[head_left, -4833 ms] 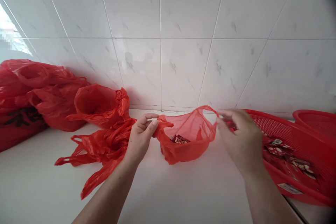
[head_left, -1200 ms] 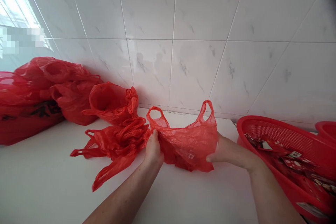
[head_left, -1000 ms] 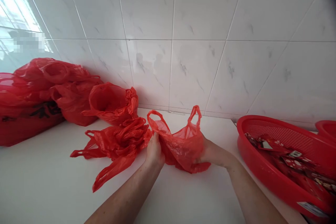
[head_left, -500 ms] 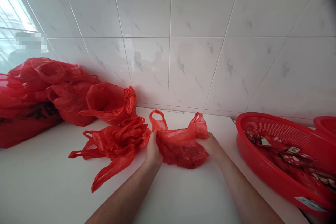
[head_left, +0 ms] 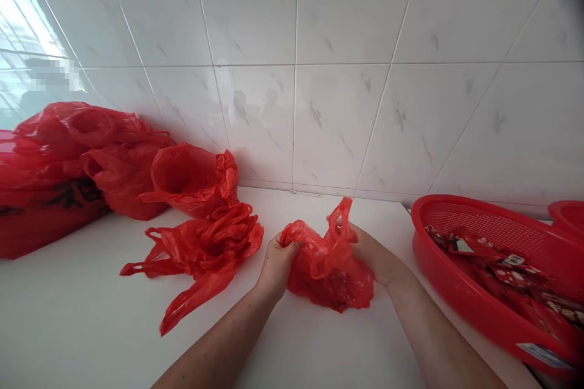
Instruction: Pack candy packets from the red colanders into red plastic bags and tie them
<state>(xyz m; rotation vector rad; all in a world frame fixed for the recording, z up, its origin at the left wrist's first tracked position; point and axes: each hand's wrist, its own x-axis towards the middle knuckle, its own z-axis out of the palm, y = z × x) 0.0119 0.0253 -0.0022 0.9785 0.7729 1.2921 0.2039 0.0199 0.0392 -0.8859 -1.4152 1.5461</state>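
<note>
A thin red plastic bag with loop handles rests on the white table in front of me, crumpled at the top. My left hand pinches its gathered left edge between thumb and fingers. Behind its right side is my right hand, the fingers partly hidden by the plastic and closed on the bag. One handle sticks up near that hand. Whatever lies inside the bag shows only as dark red shapes. Just left of my left hand lies a heap of crumpled red plastic bags.
At the back left, filled red bags lean along the tiled wall, beside an open-mouthed red bag. A big red plastic basket on the right holds several small printed packets. Part of another red basket shows behind it.
Both hands have shifted slightly toward me and right with the bag. Its left handle, upright before, is now folded down into the gathered plastic. The bag's top is more bunched.
</note>
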